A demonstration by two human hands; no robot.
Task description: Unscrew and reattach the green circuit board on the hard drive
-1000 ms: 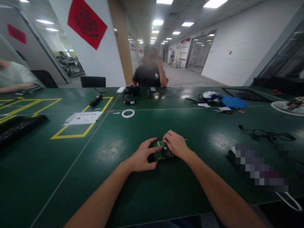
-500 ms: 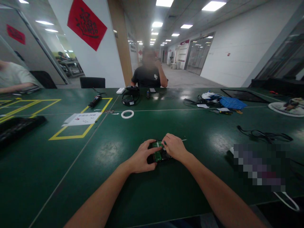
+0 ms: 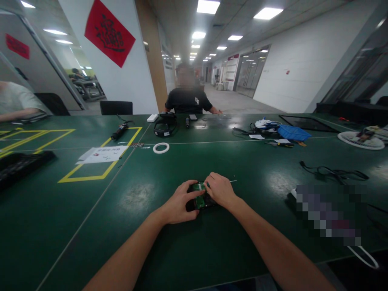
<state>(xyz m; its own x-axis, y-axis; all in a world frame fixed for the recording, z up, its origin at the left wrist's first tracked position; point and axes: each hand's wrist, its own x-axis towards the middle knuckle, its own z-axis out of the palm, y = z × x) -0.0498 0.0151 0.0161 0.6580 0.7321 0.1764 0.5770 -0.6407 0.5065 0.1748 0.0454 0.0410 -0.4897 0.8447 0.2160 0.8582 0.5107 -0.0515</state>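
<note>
A small black device with green circuit boards [image 3: 200, 201] lies on the green table at the centre. My left hand [image 3: 179, 203] grips its left side, thumb at the near edge and fingers at the far edge and over the board. My right hand [image 3: 220, 189] is closed above the device's right part, its fingertips pinched at the board. What they pinch is too small and hidden to name. A thin light stick-like thing [image 3: 233, 180] lies or points out just beyond my right hand.
Across the table sits a person in a black shirt [image 3: 188, 101]. A white ring [image 3: 161, 148], papers [image 3: 103, 154] and a black headset [image 3: 165, 124] lie beyond my hands. To the right are a blue tray [image 3: 293, 132], a black cable [image 3: 335, 171] and a blurred-out object [image 3: 327, 214].
The person opposite has lowered a raised arm to the table. The whole view has shifted slightly. My hands keep nearly the same pose on the device.
</note>
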